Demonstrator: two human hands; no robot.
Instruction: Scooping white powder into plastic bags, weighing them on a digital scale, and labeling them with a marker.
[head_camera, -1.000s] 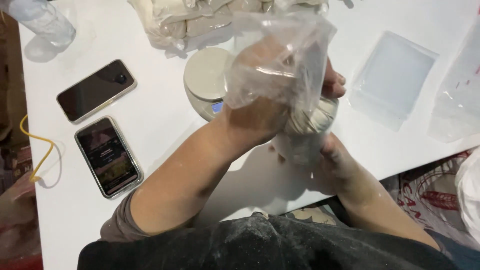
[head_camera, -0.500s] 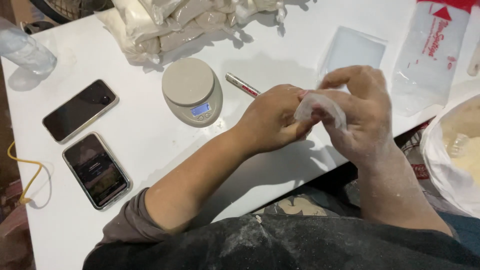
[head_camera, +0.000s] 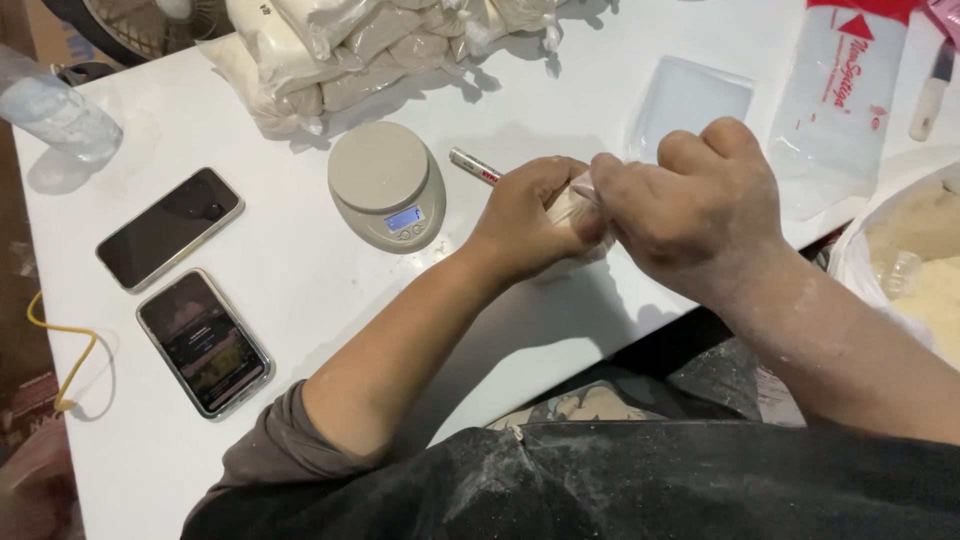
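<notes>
Right between the two hands sits a small clear plastic bag filled with pale flour-like powder, held low over the near part of the white bench. Only a little of the bag shows, because both hands cover it. The left hand wraps around its side, the fingers curled closed on it. The right hand comes over from the other side, and its fingers are bent together and pinch the thin plastic at the top of the bag. Both hands are dusted with powder.

I judge the bag to be soft and light: it will give under pressure, the film can slip or tear, and the filling can spill if the mouth opens. The best hold seems to be the gathered neck, with the other hand supporting the body.

Just behind the left hand lies a slim white marker pen. Beside it, further left, stands a round beige kitchen scale with a small lit display. Two black smartphones lie near the left edge. At the far side there is a heap of filled powder bags, and a flat empty clear bag lies near it. At the right, a big open sack of pale powder stands beside the bench.
</notes>
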